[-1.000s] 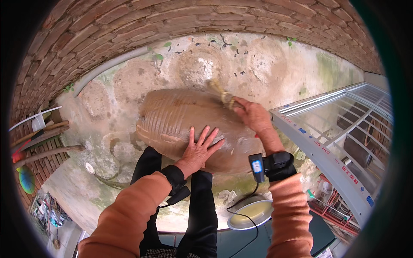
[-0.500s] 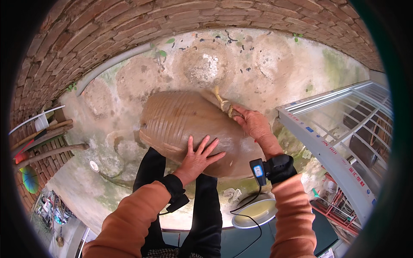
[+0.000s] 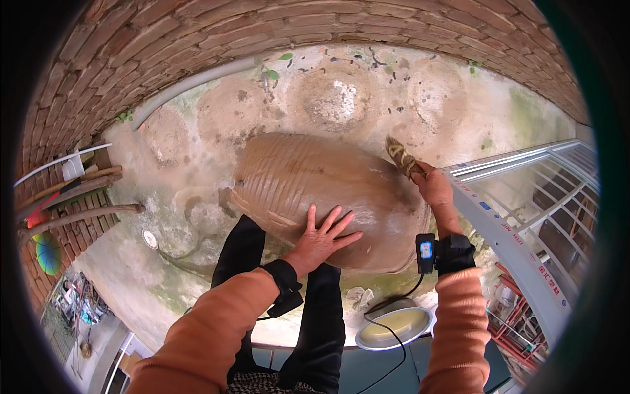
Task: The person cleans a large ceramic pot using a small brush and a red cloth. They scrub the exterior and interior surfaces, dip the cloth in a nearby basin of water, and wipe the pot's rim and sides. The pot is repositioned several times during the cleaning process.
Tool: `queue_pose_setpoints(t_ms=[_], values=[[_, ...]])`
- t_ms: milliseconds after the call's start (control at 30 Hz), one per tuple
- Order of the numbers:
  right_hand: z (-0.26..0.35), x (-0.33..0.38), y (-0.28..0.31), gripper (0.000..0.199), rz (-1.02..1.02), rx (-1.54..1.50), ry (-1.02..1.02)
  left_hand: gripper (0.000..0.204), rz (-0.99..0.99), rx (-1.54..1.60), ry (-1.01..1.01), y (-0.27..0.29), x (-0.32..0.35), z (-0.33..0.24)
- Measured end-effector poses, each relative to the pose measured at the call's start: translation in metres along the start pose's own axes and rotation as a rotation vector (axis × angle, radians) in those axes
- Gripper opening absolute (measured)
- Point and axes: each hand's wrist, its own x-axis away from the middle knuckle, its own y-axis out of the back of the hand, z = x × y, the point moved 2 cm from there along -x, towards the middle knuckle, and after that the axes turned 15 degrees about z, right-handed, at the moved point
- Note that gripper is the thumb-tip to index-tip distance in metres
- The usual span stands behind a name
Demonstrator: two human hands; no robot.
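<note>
A big brown earthenware jar (image 3: 328, 177) lies on its side across the ground before me. Its surface looks wet and has ridges toward the left end. My left hand (image 3: 323, 240) rests flat on the near side of the jar, fingers spread. My right hand (image 3: 434, 190) is closed around one end of a stubby rope-bound brush (image 3: 401, 157). The brush's free end points up and left, at the jar's far right side. Whether it touches the jar, I cannot tell.
A brick wall (image 3: 275, 29) curves along the far side, with a grey pipe (image 3: 190, 82) at its foot. A white-framed window panel (image 3: 505, 223) leans in from the right. Near my right forearm stands a basin (image 3: 394, 328) of yellowish liquid. Wooden poles (image 3: 85, 218) lie at left.
My right hand has drawn the brush toward the right end of the jar. My left hand has stayed on the same part of the jar. The whole view has shifted slightly.
</note>
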Motion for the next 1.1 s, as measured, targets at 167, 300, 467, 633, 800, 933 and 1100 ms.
queue_pose_setpoints(t_ms=[167,300,467,633,800,933,1100], values=[[0.084,0.011,-0.039,0.046,0.354,-0.735,0.487,0.065,-0.023,-0.037,0.009,-0.008,-0.003,0.002],[0.16,0.013,-0.091,0.042,0.543,-0.792,0.486,0.04,0.072,0.128,-0.028,-0.022,-0.008,0.006],[0.119,-0.022,-0.074,0.036,0.47,-0.97,0.155,0.05,0.052,0.093,-0.004,-0.019,-0.004,0.003],[0.058,-0.041,-0.036,0.024,0.178,-0.866,0.013,0.062,-0.091,0.137,-0.008,-0.01,0.005,-0.001],[0.137,-0.026,-0.065,0.038,0.455,-1.055,0.11,0.05,-0.145,0.265,-0.019,-0.023,0.01,-0.003],[0.127,-0.032,-0.083,0.033,0.446,-1.082,0.074,0.042,0.003,0.144,-0.011,-0.027,0.015,-0.005],[-0.031,-0.029,-0.066,0.022,0.174,-0.925,-0.033,0.057,0.021,0.041,-0.013,-0.02,0.021,-0.009]])
